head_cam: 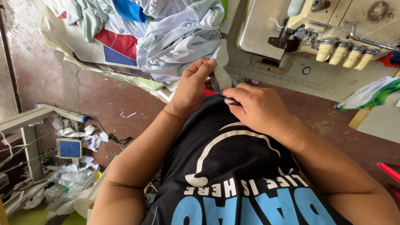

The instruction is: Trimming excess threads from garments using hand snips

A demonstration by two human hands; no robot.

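At chest, hands (225,98) pinching pale fabric (183,54)

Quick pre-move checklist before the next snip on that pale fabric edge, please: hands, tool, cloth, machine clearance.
1. Left hand pinching the pale fabric strip: ok.
2. Right hand holding the small dark cutting tool: ok.
3. Tool tip against the strip: cannot tell, fingers hide it.
4. Left fingers clear of the tool tip: cannot tell, hands sit very close.
5. Both hands apart from the sewing machine: ok.
6. Fabric pile lying on the strip's upper end: not ok, it may drag.
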